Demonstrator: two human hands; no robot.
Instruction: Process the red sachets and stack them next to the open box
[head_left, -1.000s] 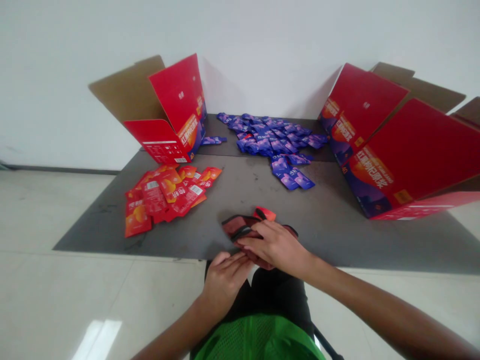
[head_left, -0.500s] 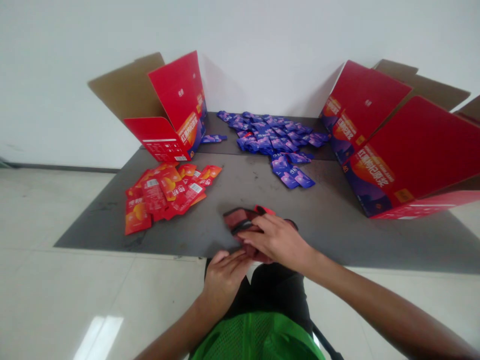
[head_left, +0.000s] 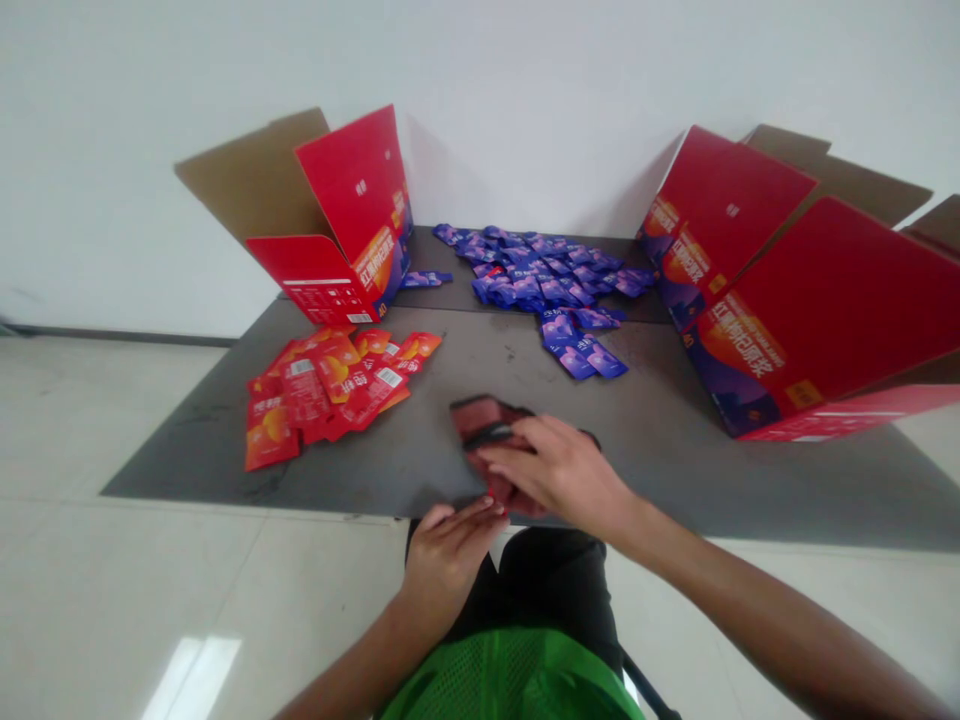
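Observation:
My right hand is closed on a dark reddish cloth with black edges, bunched near the front edge of the table. Against the cloth's near side, my left hand has its fingers together and nearly straight. Its fingertips hold down the near end of a small red packet; only a sliver of it shows, the rest being under the cloth and fingers. Left of the hands lies a loose pile of red-orange sachets. Beyond them, purple-blue sachets are heaped by the wall, with several spread nearer.
An open red carton stands at the back left of the grey table. More open red cartons line the right side. A white wall rises behind. My legs are under the front edge.
My right hand has shifted slightly to the right with the cloth, whose far edge has spread away from me. Red now shows at my left fingertips; the red bit beyond my right hand is covered.

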